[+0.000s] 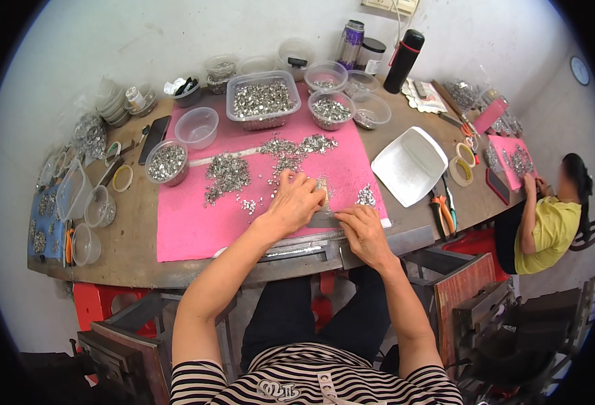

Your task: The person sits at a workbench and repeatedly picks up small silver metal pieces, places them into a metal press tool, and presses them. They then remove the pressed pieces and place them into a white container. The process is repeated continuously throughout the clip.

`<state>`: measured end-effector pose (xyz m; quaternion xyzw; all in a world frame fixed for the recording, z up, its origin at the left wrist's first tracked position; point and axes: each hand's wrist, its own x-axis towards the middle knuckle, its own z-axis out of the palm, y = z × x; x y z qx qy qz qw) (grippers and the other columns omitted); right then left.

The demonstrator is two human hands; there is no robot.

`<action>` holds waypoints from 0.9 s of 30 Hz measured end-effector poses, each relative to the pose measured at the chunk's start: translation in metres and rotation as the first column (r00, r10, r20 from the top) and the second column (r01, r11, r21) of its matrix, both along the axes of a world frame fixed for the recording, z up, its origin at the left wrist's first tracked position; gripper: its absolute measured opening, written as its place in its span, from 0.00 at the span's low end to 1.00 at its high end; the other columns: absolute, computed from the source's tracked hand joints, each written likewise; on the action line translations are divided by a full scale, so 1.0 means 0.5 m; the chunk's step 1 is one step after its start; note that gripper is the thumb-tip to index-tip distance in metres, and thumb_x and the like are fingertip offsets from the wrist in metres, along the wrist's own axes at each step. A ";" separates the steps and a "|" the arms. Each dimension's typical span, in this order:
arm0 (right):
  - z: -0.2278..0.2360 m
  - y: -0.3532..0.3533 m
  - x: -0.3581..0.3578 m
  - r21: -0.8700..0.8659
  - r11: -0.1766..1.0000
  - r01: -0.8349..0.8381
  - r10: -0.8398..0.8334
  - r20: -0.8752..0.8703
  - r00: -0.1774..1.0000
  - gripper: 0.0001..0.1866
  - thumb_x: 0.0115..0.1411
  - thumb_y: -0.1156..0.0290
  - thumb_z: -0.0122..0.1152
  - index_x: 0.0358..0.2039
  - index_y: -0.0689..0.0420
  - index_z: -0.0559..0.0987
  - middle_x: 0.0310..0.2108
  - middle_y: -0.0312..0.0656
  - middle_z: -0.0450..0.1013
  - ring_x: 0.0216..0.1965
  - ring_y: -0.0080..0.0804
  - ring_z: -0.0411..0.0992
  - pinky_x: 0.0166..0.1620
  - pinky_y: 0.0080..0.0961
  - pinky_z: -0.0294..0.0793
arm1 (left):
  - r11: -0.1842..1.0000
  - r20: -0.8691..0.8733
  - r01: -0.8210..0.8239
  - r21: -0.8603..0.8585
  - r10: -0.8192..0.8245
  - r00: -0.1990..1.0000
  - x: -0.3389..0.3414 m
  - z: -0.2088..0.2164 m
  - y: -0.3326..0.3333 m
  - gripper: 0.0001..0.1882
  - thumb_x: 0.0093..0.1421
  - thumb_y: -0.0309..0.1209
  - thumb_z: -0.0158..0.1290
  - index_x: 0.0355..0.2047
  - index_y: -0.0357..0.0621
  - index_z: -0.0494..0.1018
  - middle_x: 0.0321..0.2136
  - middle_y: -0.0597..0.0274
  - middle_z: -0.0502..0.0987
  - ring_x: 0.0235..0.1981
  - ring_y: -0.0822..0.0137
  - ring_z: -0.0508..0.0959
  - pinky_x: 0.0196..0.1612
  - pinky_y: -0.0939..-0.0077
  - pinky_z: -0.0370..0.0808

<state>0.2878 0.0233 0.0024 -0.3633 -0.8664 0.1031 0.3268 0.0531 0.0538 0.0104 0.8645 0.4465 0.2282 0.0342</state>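
Over the pink mat (196,236) my left hand (296,204) is bent down, with its fingers drawn together beside a small tan, flat piece (324,192). What its fingertips hold, if anything, is hidden. Close by on the right, my right hand (366,233) has its thumb and fingers pinched near the mat's front edge; anything between them is too small to make out. A little heap of silvery metal pieces (365,195) lies just beyond the right hand. Larger piles of the same pieces (228,177) spread beyond and left of my left hand.
A square tub of metal pieces (264,99) and round tubs (167,163) stand around the mat. At right are a white scoop-shaped tray (411,166), orange-handled pliers (441,214), tape rolls (461,171) and a black bottle (403,62). A co-worker in yellow (550,223) sits far right.
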 end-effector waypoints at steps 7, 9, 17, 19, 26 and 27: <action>-0.005 0.012 -0.022 -0.005 0.999 0.044 -0.044 -0.033 0.998 0.08 0.58 0.78 0.65 0.39 0.57 0.82 0.35 0.40 0.71 0.41 0.41 0.70 0.46 0.38 0.66 | 0.986 -0.202 0.082 -0.143 -0.110 0.973 0.017 0.006 0.040 0.10 0.55 0.29 0.62 0.37 0.43 0.77 0.41 0.56 0.77 0.49 0.53 0.73 0.59 0.45 0.60; -0.007 0.026 -0.029 -0.009 1.000 0.024 -0.024 -0.007 1.000 0.07 0.58 0.78 0.65 0.38 0.57 0.81 0.35 0.41 0.70 0.41 0.41 0.70 0.46 0.38 0.66 | 0.983 -0.164 0.077 -0.166 -0.105 0.981 0.015 -0.006 0.039 0.11 0.55 0.27 0.60 0.39 0.40 0.76 0.43 0.52 0.78 0.49 0.51 0.74 0.59 0.45 0.60; 0.028 0.076 -0.054 -0.274 0.961 -0.030 0.064 0.115 0.991 0.07 0.56 0.74 0.68 0.34 0.59 0.80 0.35 0.46 0.74 0.42 0.46 0.71 0.48 0.41 0.68 | 0.982 0.489 -0.004 -0.187 0.096 0.867 -0.021 -0.005 -0.064 0.05 0.64 0.22 0.54 0.39 0.38 0.72 0.34 0.54 0.75 0.40 0.55 0.74 0.47 0.61 0.68; 0.036 0.096 -0.063 -0.410 0.912 -0.010 0.096 0.190 0.977 0.08 0.55 0.73 0.69 0.34 0.60 0.81 0.36 0.49 0.75 0.43 0.48 0.72 0.48 0.43 0.69 | 0.981 0.533 -0.057 -0.186 0.149 0.833 -0.029 0.001 -0.098 0.04 0.64 0.22 0.54 0.39 0.37 0.73 0.33 0.54 0.76 0.37 0.57 0.76 0.44 0.63 0.71; 0.034 0.096 -0.075 -0.268 0.962 -0.055 0.145 0.329 0.933 0.09 0.57 0.73 0.67 0.35 0.64 0.79 0.38 0.56 0.76 0.42 0.54 0.73 0.47 0.46 0.70 | 0.945 0.605 -0.100 -0.312 0.279 0.746 -0.044 -0.003 -0.188 0.03 0.65 0.22 0.55 0.38 0.36 0.74 0.32 0.55 0.77 0.32 0.61 0.77 0.38 0.65 0.74; 0.024 0.092 -0.074 -0.216 0.974 -0.072 0.133 0.284 0.950 0.09 0.57 0.73 0.66 0.34 0.64 0.77 0.35 0.54 0.75 0.40 0.55 0.73 0.45 0.47 0.70 | 0.944 0.609 -0.075 -0.323 0.268 0.747 -0.042 -0.005 -0.197 0.03 0.65 0.22 0.55 0.38 0.36 0.74 0.33 0.55 0.78 0.33 0.60 0.77 0.39 0.65 0.74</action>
